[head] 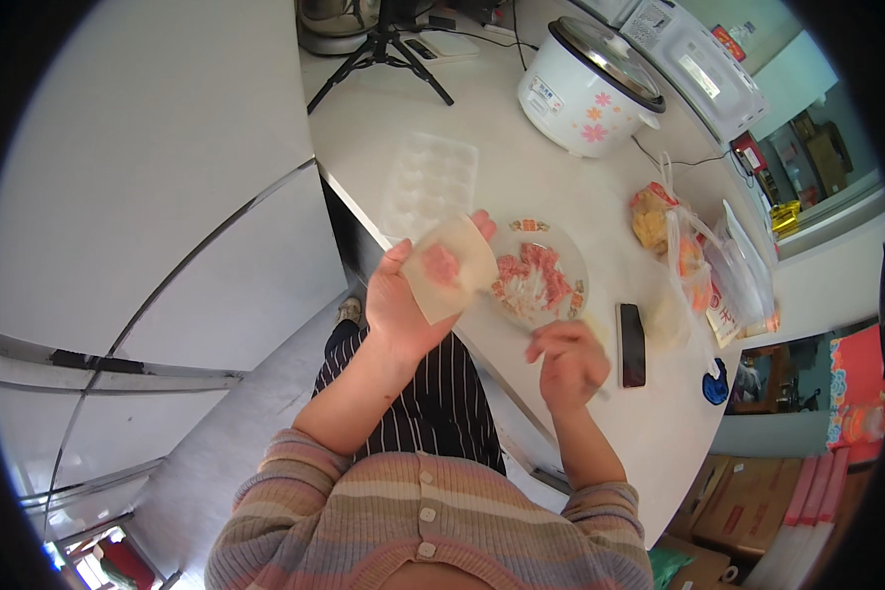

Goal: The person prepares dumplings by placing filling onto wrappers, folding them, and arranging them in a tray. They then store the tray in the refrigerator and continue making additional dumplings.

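Note:
A thin dough wrapper [422,294] lies across the palm of my left hand [405,310], its fingertips showing past the wrapper's far edge. A lump of pink minced meat [440,265] sits on the wrapper. My right hand [571,361] is blurred and curled just below a plate [577,254] with a patterned rim; a thin utensil seems to be in its fingers, but its kind is unclear. More minced meat [549,274] is spread on the plate. Beyond my left hand lies a clear plastic tray [435,181] with rounded compartments.
A phone [631,345] lies right of my right hand. Farther back stand a rice cooker [586,96] and a black tripod [380,50]. Plastic bags of food [671,228] are at the right. The counter's edge [358,210] runs beneath my left hand, beside a white cabinet [155,147].

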`<state>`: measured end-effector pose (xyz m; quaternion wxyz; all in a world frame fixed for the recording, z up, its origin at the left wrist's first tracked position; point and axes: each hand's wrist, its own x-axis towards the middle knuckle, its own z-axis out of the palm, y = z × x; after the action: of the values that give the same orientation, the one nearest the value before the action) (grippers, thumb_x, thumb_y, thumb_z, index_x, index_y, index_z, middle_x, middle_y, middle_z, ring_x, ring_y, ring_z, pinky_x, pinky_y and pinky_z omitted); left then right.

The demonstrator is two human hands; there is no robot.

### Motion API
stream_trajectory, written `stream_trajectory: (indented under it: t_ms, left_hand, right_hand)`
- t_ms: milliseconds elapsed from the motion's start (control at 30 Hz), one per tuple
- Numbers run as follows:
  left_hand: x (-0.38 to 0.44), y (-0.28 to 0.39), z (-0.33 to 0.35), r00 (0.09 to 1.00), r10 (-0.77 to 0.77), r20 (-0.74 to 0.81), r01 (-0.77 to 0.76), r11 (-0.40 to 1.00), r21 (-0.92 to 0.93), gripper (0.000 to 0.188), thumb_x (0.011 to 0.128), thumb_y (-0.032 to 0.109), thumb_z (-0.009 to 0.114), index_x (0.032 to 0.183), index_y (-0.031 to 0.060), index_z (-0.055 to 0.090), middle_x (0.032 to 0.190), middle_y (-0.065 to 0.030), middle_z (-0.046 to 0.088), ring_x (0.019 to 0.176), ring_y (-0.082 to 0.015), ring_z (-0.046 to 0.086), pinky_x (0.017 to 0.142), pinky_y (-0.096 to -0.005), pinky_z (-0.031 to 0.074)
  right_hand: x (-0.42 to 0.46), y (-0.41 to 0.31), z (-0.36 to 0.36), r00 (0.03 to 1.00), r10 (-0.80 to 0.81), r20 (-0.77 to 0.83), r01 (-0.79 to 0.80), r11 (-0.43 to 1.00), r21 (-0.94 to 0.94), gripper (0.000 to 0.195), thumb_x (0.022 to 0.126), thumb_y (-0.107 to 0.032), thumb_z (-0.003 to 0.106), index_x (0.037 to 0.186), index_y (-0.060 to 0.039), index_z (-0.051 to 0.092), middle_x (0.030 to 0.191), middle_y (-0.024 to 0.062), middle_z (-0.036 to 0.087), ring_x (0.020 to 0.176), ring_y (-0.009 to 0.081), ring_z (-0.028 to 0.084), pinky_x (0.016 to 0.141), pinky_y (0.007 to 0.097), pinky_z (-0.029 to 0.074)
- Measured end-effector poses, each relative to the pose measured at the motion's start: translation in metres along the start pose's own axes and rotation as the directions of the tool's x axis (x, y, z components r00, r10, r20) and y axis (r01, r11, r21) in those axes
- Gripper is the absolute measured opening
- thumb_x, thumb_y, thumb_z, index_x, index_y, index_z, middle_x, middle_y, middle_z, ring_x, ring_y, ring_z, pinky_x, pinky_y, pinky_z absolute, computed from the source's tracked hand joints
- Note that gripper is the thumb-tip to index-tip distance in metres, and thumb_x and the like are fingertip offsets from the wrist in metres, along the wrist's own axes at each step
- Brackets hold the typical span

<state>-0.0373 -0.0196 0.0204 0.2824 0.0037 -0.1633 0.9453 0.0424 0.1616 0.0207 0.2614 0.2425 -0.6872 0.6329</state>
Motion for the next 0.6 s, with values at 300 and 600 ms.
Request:
stream_trajectory:
  t_ms: [300, 600]
  left_hand:
    - [-0.006, -0.016, 0.008, 0.997, -0.04, 0.07, 0.021, 0.965, 0.262, 0.07, 0.08, 0.026, 0.045, 0.137, -0.006, 0.02, 0.143, -0.0196, 0.024, 0.134, -0.03, 0.021, 0.11, -0.0415, 0.017]
    - [-0.006, -0.012, 0.009, 0.992, -0.043, 0.12, 0.01, 0.964, 0.266, 0.072, 0.08, 0.03, 0.045, 0.137, -0.0063, 0.02, 0.144, -0.0192, 0.023, 0.135, -0.0289, 0.018, 0.11, -0.0412, 0.016]
  right_hand:
    - [0.042, 0.017, 0.016, 0.722, 0.672, -0.166, -0.477, 0.657, 0.584, 0.037, 0.096, -0.028, 0.041, 0.081, 0.0012, 0.059, 0.074, 0.0087, 0.06, 0.055, 0.0116, 0.053, 0.046, 0.0237, 0.043]
    - [0.03, 0.015, 0.009, 0.766, 0.63, -0.131, -0.485, 0.699, 0.525, 0.033, 0.095, -0.028, 0.043, 0.082, -0.0014, 0.058, 0.073, 0.0071, 0.057, 0.051, 0.012, 0.052, 0.045, 0.0229, 0.043]
